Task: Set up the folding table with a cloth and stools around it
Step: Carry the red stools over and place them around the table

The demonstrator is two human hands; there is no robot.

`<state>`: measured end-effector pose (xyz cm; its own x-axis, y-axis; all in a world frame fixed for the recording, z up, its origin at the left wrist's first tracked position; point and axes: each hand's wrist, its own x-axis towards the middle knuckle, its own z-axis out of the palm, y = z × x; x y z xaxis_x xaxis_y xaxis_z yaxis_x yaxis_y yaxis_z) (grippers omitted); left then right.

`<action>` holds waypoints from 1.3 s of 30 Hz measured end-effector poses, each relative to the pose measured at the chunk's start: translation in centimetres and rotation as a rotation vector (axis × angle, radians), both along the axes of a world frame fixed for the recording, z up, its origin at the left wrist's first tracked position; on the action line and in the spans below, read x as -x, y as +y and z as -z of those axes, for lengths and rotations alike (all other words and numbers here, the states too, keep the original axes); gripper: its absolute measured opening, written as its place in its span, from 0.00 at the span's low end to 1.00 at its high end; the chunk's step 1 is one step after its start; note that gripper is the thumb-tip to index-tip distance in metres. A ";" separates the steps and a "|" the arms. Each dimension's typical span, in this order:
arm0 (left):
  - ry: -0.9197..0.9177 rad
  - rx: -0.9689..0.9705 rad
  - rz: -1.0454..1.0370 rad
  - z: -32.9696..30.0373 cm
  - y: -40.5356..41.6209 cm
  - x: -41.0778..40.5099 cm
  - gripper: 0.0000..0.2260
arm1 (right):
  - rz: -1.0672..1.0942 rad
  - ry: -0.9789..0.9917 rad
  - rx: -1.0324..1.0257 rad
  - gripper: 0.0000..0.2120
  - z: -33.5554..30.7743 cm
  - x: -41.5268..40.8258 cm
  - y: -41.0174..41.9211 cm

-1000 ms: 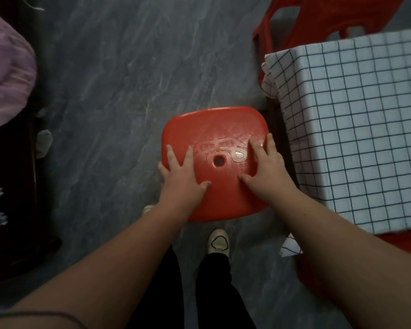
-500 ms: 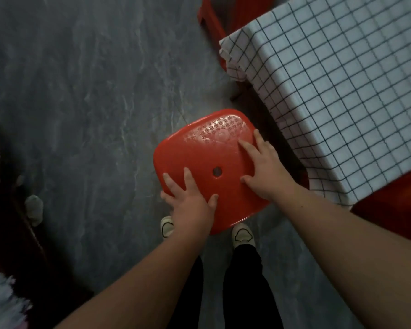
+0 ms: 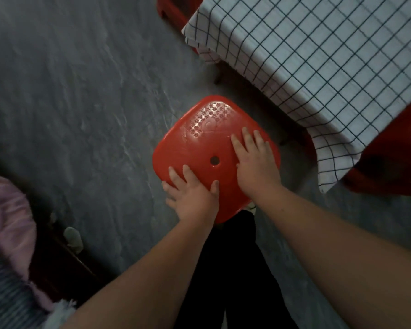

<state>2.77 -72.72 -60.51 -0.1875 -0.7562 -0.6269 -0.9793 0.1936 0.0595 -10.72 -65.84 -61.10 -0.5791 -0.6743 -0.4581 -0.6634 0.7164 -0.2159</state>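
Red plastic stool (image 3: 207, 148): probably light, stiff, glossy seat likely slippery. My left hand (image 3: 192, 195) and right hand (image 3: 254, 165) press flat, fingers straight; better grip the seat edges.

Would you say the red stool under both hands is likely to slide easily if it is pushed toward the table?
Probably yes. The red stool looks like thin moulded plastic, so likely light and stiff. The grey floor looks smooth, so it should slide rather than catch. The left hand and right hand rest flat on the glossy seat and might slip.
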 end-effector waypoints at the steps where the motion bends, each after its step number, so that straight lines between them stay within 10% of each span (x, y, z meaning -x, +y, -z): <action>1: 0.023 0.011 0.038 -0.4 -0.8 0.1 0.38 | 0.016 -0.024 0.000 0.33 -0.2 -0.4 0.1; 19: 0.171 -0.238 0.852 -0.4 -16.6 0.2 0.42 | 0.786 -0.047 -0.051 0.38 -1.0 -13.0 -0.7; 26: 0.194 -0.458 0.868 0.4 -19.0 -0.1 0.51 | 1.289 -0.233 0.147 0.46 -0.3 -16.7 -2.6; 39: 0.319 -0.447 0.806 1.2 -19.1 -1.2 0.48 | 1.355 -0.261 0.235 0.49 -0.2 -17.0 -3.1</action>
<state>3.95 -91.84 -61.71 -0.7551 -0.0314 -0.6548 -0.4882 0.6935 0.5298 6.30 -68.90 -60.85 -0.7502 0.2591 -0.6084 0.5845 0.6900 -0.4268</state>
